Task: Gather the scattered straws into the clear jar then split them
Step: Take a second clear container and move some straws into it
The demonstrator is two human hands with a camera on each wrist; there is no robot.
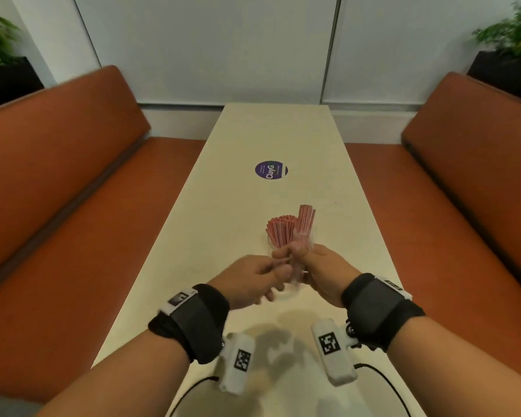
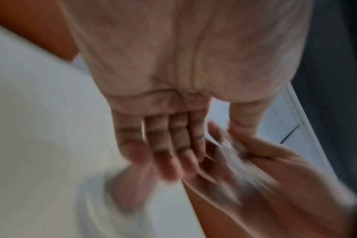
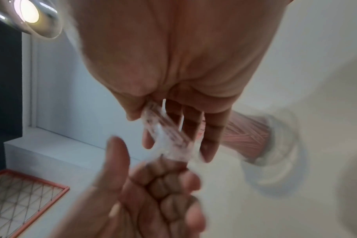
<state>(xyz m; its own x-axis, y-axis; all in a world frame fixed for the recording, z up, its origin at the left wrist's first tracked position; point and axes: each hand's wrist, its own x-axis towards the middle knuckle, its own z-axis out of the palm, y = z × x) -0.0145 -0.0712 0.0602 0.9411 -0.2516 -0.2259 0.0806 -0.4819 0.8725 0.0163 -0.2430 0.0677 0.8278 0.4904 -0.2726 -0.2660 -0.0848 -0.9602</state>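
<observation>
A clear jar (image 1: 270,246) stands on the pale table (image 1: 253,145), holding a fan of pink straws (image 1: 280,231); the right wrist view shows the jar (image 3: 279,145) beyond my fingers. Just in front of it my right hand (image 1: 298,254) grips a bundle of pink straws (image 1: 305,221) in a clear plastic wrap, upright beside the jar's straws. My left hand (image 1: 272,275) is curled on the wrap's lower end (image 3: 169,145), its thumb sticking out. The left wrist view is blurred; the wrap (image 2: 234,148) shows there between both hands.
A round purple sticker (image 1: 271,170) lies on the table farther away. Orange benches (image 1: 73,176) run along both long sides. Dark planters with green plants (image 1: 0,55) stand in the far corners. Cables trail from my wrist cameras at the near edge.
</observation>
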